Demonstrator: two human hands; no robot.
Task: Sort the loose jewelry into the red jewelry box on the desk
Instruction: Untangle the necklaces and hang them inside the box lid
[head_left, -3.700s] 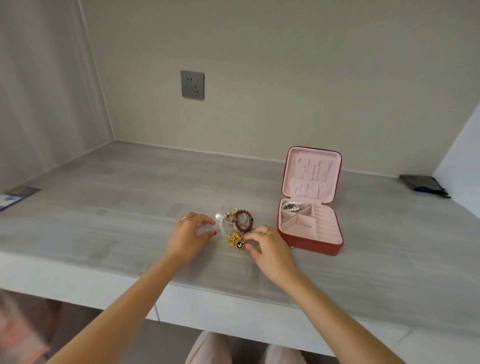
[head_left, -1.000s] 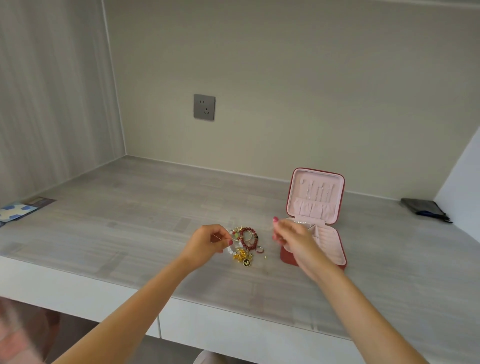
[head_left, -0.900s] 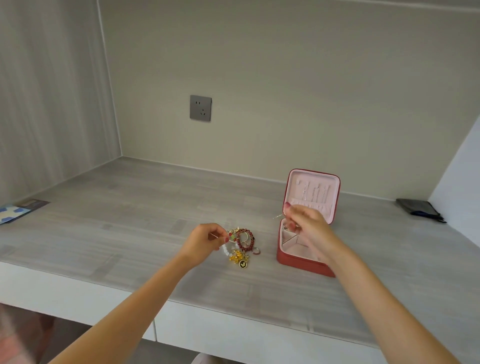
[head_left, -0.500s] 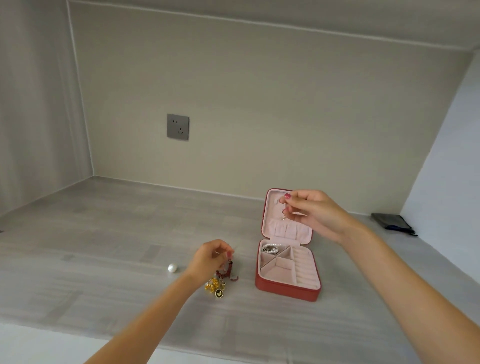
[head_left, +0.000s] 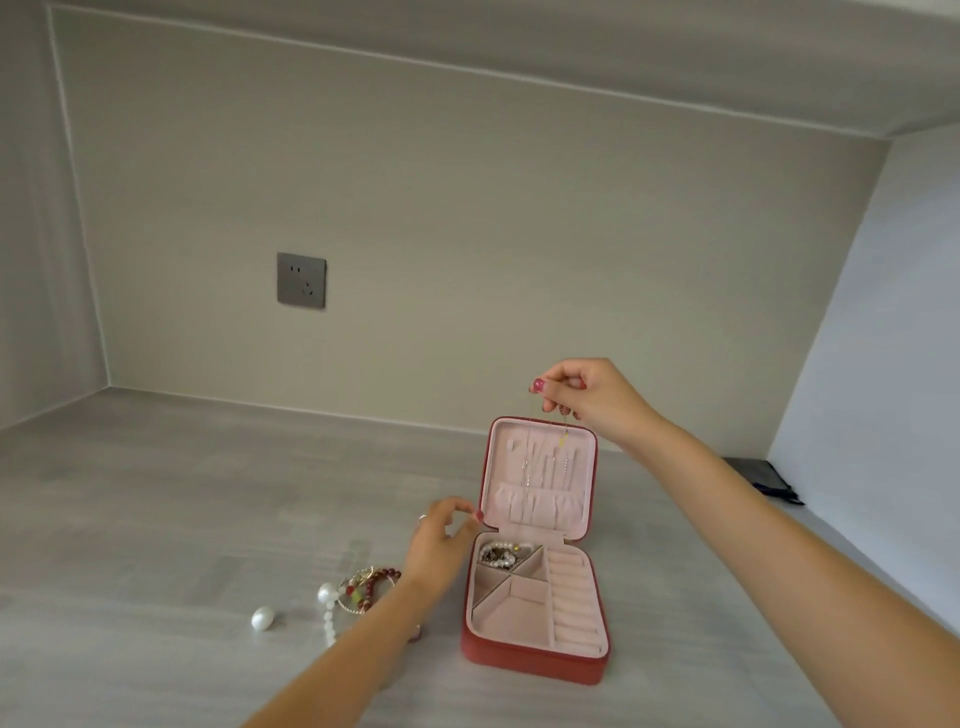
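Observation:
The red jewelry box stands open on the desk, its pink lid upright. A beaded piece lies in its back left compartment. My right hand is raised above the lid's top edge and pinches a thin gold necklace that hangs down in front of the lid. My left hand is at the lid's lower left edge, fingertips touching it, holding nothing that I can see. Left of the box lie a dark red bead bracelet, a white bead strand and a loose pearl.
The grey desk sits in a walled alcove. A grey wall socket is on the back wall. A dark pouch lies at the far right by the side wall.
My right hand rose above the lid with the thin necklace hanging from it. My left hand left the jewelry pile and moved right to the lid's edge. The camera tilted up.

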